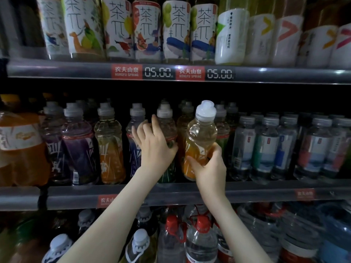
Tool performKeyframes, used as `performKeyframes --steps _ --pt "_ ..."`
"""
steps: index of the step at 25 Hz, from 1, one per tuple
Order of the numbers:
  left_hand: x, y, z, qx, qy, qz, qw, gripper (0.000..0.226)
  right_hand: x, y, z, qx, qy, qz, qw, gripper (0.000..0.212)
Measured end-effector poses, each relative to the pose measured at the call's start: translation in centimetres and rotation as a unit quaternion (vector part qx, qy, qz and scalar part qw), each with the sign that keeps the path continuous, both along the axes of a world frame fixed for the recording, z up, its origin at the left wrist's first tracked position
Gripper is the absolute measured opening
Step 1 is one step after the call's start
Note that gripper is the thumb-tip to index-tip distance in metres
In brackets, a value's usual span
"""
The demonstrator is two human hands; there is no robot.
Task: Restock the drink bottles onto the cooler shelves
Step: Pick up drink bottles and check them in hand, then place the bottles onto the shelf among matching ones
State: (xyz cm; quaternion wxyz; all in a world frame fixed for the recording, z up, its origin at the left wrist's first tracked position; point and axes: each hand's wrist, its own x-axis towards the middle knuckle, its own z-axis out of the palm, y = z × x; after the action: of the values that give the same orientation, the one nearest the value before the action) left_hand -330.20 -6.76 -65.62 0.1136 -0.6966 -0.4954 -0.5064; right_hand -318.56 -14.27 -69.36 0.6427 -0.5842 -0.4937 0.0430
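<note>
My right hand [209, 166] grips an orange-labelled sports-cap bottle [200, 137] low on its body and holds it upright at the front of the middle shelf [171, 193]. My left hand [153, 147] wraps round a green-labelled bottle [167, 130] standing on the same shelf, just left of the orange one. Further sports-cap bottles stand in rows left of my hands, among them a purple one [77, 145] and another orange one [110, 147].
Clear water bottles [266, 149] fill the right of the middle shelf, and a large orange soda bottle [19, 149] the far left. Tea bottles [146, 29] line the upper shelf above price tags [157, 72]. Large water jugs [201, 242] crowd the bottom shelf.
</note>
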Motion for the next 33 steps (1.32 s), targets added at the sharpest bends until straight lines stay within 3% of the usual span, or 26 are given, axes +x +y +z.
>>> performKeyframes --steps 4,7,10,14,16,18,21,24,27,31,33 --pt "-1.5 -2.4 -2.0 0.041 -0.078 -0.129 0.988 0.091 -0.1 1.0 -0.6 -0.039 0.003 -0.015 0.999 0.068" --pt "-3.3 -4.7 -2.9 -0.032 -0.13 -0.231 0.964 0.094 0.1 1.7 -0.5 -0.074 -0.043 -0.023 0.996 0.075" --pt "-4.3 -5.4 -2.9 0.011 -0.21 -0.222 0.952 0.091 0.0 2.7 -0.1 -0.12 -0.12 -0.036 0.985 0.075" --pt "-5.1 -5.9 -2.1 0.051 -0.289 -0.206 0.933 0.092 0.1 2.7 -0.5 -0.166 -0.155 -0.023 0.974 0.067" --pt "-5.1 -6.5 -1.2 0.066 -0.289 -0.2 0.934 0.091 0.7 2.2 -0.7 -0.143 -0.185 -0.032 0.972 0.055" --pt "-4.1 -7.3 -0.4 0.061 -0.271 -0.2 0.94 0.09 2.3 1.4 -0.6 -0.043 -0.215 -0.065 0.974 0.044" --pt "-2.0 -8.4 -0.1 0.023 -0.254 -0.223 0.941 0.09 7.0 0.0 0.6 0.081 -0.219 -0.166 0.958 0.054" --pt "0.9 -9.2 0.1 -0.036 -0.257 -0.271 0.927 0.092 13.3 -0.7 1.8 0.007 -0.191 -0.232 0.954 0.073" --pt "4.1 -9.8 0.2 -0.076 -0.245 -0.286 0.923 0.089 17.4 -0.5 2.6 -0.127 -0.141 -0.198 0.962 0.087" --pt "7.4 -10.4 0.0 -0.113 -0.254 -0.302 0.912 0.086 18.8 -0.3 2.9 -0.156 -0.141 -0.12 0.97 0.085" --pt "9.0 -10.6 0.0 -0.125 -0.238 -0.313 0.911 0.084 19.4 -0.8 2.7 -0.147 -0.174 -0.141 0.963 0.084"
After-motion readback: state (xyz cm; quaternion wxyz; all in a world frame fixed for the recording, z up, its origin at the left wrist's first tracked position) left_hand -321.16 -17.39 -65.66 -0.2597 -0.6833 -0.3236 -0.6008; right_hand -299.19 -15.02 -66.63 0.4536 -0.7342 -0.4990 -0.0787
